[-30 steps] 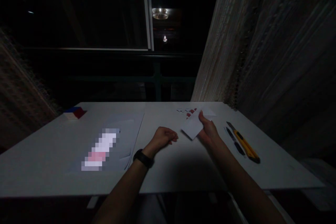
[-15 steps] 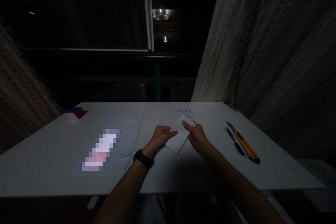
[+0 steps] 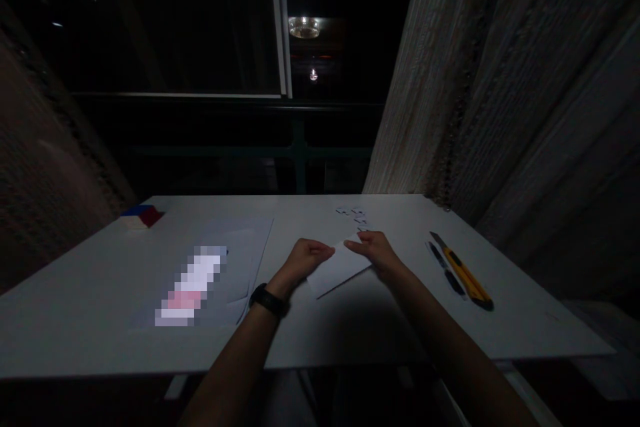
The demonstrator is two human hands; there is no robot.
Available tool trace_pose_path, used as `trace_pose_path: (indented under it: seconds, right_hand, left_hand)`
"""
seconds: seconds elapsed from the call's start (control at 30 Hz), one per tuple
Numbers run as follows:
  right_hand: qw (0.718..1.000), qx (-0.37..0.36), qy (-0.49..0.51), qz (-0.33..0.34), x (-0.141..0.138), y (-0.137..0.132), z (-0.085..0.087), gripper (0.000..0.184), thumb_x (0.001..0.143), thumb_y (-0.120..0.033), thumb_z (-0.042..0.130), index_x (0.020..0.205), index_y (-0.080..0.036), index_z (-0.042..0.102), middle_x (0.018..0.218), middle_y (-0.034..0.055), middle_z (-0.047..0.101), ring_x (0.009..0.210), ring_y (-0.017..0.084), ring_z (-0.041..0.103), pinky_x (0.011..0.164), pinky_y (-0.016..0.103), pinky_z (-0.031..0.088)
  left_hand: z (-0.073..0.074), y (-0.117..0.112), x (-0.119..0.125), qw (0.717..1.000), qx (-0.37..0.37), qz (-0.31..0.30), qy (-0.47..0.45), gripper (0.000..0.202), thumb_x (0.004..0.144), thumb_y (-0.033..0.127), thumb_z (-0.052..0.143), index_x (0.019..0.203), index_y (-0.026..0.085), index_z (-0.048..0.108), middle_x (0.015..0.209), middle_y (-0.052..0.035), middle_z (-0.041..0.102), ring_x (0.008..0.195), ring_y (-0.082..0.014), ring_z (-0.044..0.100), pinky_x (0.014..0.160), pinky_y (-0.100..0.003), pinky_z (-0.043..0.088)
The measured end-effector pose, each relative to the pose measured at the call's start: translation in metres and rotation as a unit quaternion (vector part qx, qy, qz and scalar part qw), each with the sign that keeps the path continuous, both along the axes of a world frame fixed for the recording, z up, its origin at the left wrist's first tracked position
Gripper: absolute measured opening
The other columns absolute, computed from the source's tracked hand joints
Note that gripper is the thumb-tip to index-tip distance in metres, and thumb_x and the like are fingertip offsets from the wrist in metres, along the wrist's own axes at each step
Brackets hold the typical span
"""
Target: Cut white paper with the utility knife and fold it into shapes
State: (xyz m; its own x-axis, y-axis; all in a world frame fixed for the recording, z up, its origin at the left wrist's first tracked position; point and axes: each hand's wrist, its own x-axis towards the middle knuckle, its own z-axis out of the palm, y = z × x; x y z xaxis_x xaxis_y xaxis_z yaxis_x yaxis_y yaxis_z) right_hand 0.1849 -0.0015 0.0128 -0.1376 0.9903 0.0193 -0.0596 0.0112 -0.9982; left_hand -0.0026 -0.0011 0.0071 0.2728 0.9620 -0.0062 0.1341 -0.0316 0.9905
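Note:
A white sheet of paper (image 3: 337, 272) is held between my two hands, tilted, just over the table. My left hand (image 3: 306, 259) pinches its upper left edge, thumb and fingers closed; a dark band circles that wrist. With thumb on top, my right hand (image 3: 376, 250) grips the paper's upper right part. Just beyond the right hand lie several small pieces of paper (image 3: 358, 212) with dark marks.
On the white table (image 3: 100, 293), a yellow utility knife (image 3: 469, 279) and a pen (image 3: 447, 270) lie at right. Paper sheets (image 3: 243, 260) and a bright, pixelated object (image 3: 200, 273) are at left. A coloured cube (image 3: 141, 216) sits far left. Curtains (image 3: 415, 80) hang beyond the table.
The paper has turned in my hands, its lower edge now slanting up to the right. My right hand has shifted slightly. One more small marked piece shows beyond it.

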Motion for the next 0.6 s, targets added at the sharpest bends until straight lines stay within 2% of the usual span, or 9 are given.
trace_pose_path:
  seconds: [0.1,0.17,0.27,0.37,0.6]
  right_hand:
    - [0.995,0.046,-0.091,0.010,0.002,0.001,0.001,0.034,0.052,-0.037,0.074,0.075,-0.013,0.068,0.058,0.0011,0.063,0.052,0.015,0.056,0.053,0.027,0.042]
    - [0.980,0.098,-0.175,0.007,0.003,0.002,0.000,0.030,0.054,-0.035,0.072,0.076,-0.014,0.069,0.057,0.0001,0.062,0.054,0.014,0.055,0.054,0.026,0.041]
    - [0.960,0.129,-0.248,0.023,0.004,0.004,-0.001,0.021,0.059,-0.033,0.068,0.070,-0.015,0.070,0.064,0.0033,0.066,0.061,0.016,0.058,0.060,0.027,0.043]
    - [0.958,0.119,-0.254,0.058,0.002,0.002,-0.002,0.019,0.062,-0.032,0.064,0.067,-0.013,0.069,0.068,0.0057,0.068,0.067,0.018,0.061,0.065,0.027,0.045]
    - [0.956,0.106,-0.242,0.129,-0.001,-0.007,0.003,0.017,0.065,-0.027,0.060,0.068,-0.013,0.070,0.063,0.0032,0.067,0.058,0.015,0.059,0.056,0.024,0.044]
  left_hand:
    - [-0.001,0.001,-0.001,0.999,0.019,-0.008,0.042,0.032,0.063,0.039,0.067,0.075,0.009,0.070,0.066,-0.0063,0.066,0.056,-0.0133,0.054,0.051,-0.023,0.039]
    - [-0.001,0.001,-0.002,0.996,0.040,-0.019,0.079,0.033,0.064,0.039,0.067,0.079,0.010,0.070,0.065,-0.0057,0.066,0.055,-0.0129,0.053,0.049,-0.022,0.037]
    - [-0.001,0.000,-0.002,0.990,0.068,-0.035,0.118,0.033,0.066,0.038,0.064,0.081,0.010,0.071,0.066,-0.0059,0.066,0.057,-0.0135,0.054,0.051,-0.023,0.038]
    - [-0.001,-0.001,-0.003,0.987,0.076,-0.049,0.132,0.032,0.066,0.038,0.063,0.077,0.009,0.071,0.070,-0.0070,0.068,0.062,-0.0157,0.056,0.055,-0.024,0.040]
    - [-0.003,-0.003,-0.002,0.987,0.064,-0.077,0.126,0.026,0.065,0.035,0.063,0.072,0.011,0.071,0.065,-0.0056,0.067,0.059,-0.0158,0.056,0.055,-0.024,0.040]
